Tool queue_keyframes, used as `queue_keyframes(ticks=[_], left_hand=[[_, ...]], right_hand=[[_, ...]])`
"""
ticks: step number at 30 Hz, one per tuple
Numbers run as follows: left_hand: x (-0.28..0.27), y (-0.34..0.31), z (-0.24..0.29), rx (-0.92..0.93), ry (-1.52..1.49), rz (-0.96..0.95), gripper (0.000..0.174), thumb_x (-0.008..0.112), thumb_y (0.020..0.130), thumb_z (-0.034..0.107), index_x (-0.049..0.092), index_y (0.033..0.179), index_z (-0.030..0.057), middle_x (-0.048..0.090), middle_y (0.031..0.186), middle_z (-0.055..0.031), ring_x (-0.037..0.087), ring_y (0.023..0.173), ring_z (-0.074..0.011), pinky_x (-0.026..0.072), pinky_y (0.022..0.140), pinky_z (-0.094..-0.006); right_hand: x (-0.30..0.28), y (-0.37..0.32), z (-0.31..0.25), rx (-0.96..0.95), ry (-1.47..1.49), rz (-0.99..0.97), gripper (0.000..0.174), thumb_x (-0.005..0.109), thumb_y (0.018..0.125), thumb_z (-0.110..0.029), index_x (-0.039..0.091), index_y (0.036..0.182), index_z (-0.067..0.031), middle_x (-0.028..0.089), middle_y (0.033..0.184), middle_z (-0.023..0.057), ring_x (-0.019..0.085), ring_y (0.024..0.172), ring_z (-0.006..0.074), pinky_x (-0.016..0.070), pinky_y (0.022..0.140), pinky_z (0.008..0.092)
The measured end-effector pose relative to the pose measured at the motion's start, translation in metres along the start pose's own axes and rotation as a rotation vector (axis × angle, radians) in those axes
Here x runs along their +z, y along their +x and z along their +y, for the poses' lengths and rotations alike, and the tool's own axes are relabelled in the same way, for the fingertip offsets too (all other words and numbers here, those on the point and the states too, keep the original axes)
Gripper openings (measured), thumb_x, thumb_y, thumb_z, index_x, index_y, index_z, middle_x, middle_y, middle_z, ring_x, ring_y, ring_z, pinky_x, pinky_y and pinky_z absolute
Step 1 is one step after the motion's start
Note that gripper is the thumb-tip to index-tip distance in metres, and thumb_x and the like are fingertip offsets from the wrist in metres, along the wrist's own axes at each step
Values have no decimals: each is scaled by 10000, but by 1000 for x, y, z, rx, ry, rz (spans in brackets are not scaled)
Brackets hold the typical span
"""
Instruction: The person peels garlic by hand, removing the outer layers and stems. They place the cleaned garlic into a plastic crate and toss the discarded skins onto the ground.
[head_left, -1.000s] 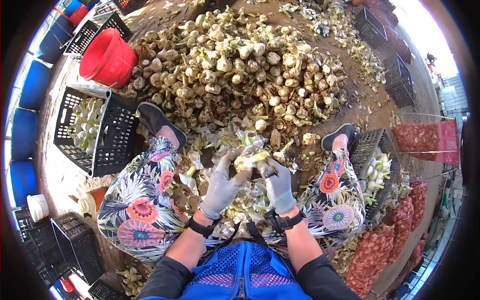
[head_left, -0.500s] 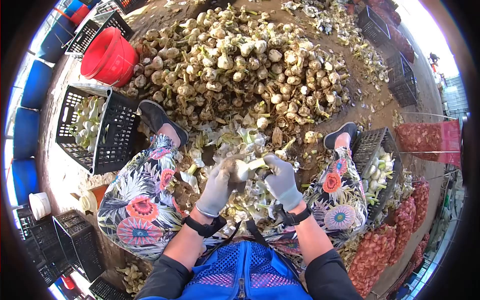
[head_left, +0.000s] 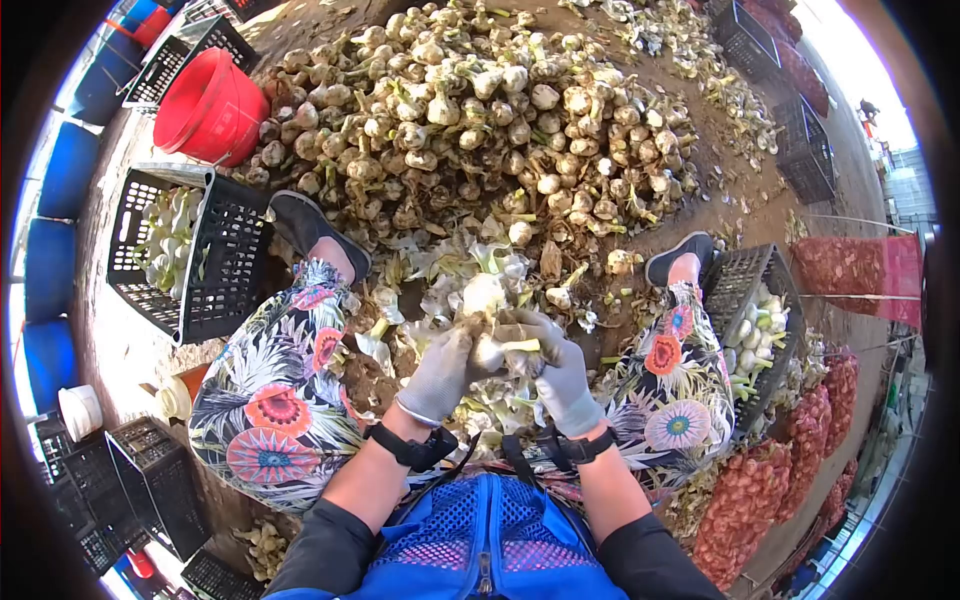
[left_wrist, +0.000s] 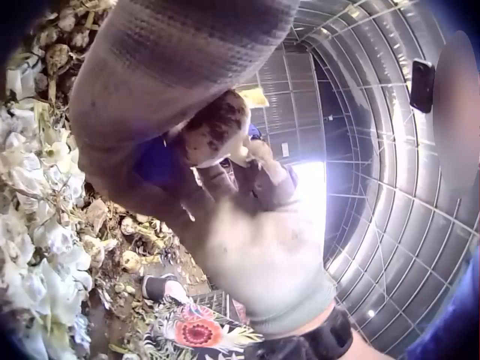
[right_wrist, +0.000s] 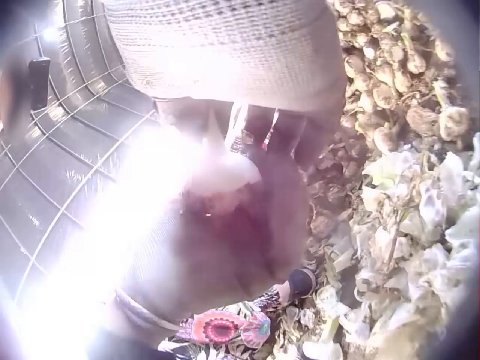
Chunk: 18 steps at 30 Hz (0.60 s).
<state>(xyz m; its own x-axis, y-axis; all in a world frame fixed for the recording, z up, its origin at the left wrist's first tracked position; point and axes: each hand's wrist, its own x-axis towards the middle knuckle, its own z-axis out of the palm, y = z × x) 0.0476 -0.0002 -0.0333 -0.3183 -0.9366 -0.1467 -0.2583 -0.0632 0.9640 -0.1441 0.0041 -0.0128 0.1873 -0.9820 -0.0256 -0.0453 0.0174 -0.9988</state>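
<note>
Both hands wear pale, soiled gloves and meet in front of the lap. My left hand point(head_left: 440, 372) grips a garlic bulb point(head_left: 488, 354), whose cut yellow-green stem points right. From the other side my right hand point(head_left: 556, 366) curls its fingers over the bulb and pinches it. Dark soil patches mark the bulb point(left_wrist: 219, 133) in the left wrist view. In the right wrist view the gloves hide much of the white bulb point(right_wrist: 225, 174). A round whitish piece point(head_left: 484, 293) shows just beyond the fingertips.
A large heap of garlic point(head_left: 470, 120) lies ahead, with peeled skins point(head_left: 450, 295) before it. Black crates of garlic stand at left point(head_left: 235, 265) and right point(head_left: 735, 300). A red bucket point(head_left: 215, 110) is behind the left crate. Filled red net bags point(head_left: 745, 515) lie at right.
The right hand has moved from the stem's end back onto the bulb, its fingers now curled over it. The left hand keeps hold of the bulb. A whitish piece now shows beyond the hands.
</note>
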Motion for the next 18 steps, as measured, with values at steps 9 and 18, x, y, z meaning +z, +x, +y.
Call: queue_keyframes(ticks=[9, 18], left_hand=[[-35, -9, 23, -243, -646, 378, 212, 655, 984, 225, 667, 1072, 33, 685, 913, 13, 605, 782, -18, 444, 620, -174], [3, 3, 34, -85, 273, -194, 295, 664, 922, 302, 702, 1072, 52, 682, 1018, -181, 665, 956, -351, 518, 834, -392]], right_hand=[[-44, 4, 38, 463, 655, 652, 327, 654, 971, -290, 675, 1039, 30, 709, 954, 127, 691, 817, 220, 562, 720, 366], [-16, -4, 18, 391, 439, 593, 117, 695, 899, -130, 690, 955, -28, 695, 899, 54, 655, 791, 152, 536, 734, 313]])
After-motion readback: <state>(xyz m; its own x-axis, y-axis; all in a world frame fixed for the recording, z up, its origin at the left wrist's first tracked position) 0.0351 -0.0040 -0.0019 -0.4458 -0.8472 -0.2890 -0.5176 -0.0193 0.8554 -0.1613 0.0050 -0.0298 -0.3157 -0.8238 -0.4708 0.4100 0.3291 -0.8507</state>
